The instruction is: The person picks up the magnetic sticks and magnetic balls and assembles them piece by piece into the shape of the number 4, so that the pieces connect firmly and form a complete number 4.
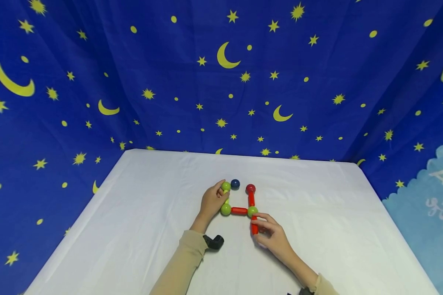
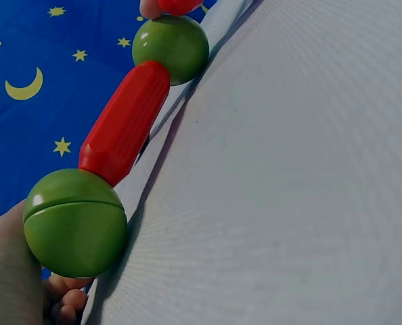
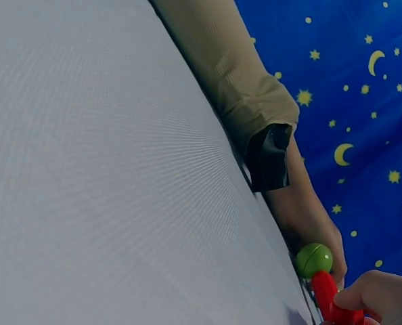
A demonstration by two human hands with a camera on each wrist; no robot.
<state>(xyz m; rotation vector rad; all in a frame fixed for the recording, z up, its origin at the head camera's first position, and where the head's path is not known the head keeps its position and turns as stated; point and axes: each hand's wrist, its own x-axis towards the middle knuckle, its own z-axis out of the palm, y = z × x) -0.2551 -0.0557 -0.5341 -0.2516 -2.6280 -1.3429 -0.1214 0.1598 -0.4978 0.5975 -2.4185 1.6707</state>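
Observation:
My left hand (image 1: 211, 201) grips a yellow-green rod (image 1: 227, 198) that has a green ball (image 1: 226, 186) at its far end and another green ball (image 2: 76, 223) at its near end. From the near ball a red rod (image 1: 239, 211) runs right to a third green ball (image 1: 252, 211). A second red rod (image 1: 251, 199) reaches away from that ball to a red ball (image 1: 250, 189). My right hand (image 1: 277, 239) pinches a further red rod (image 1: 254, 225) between thumb and fingers, its far end against the right green ball.
Just right of the far green ball sits a dark blue ball (image 1: 235, 184). Everything lies on a white cloth-covered table (image 1: 140, 229). Behind it hangs a blue star-and-moon curtain (image 1: 192, 86). Each wrist wears a black mount (image 1: 215, 242).

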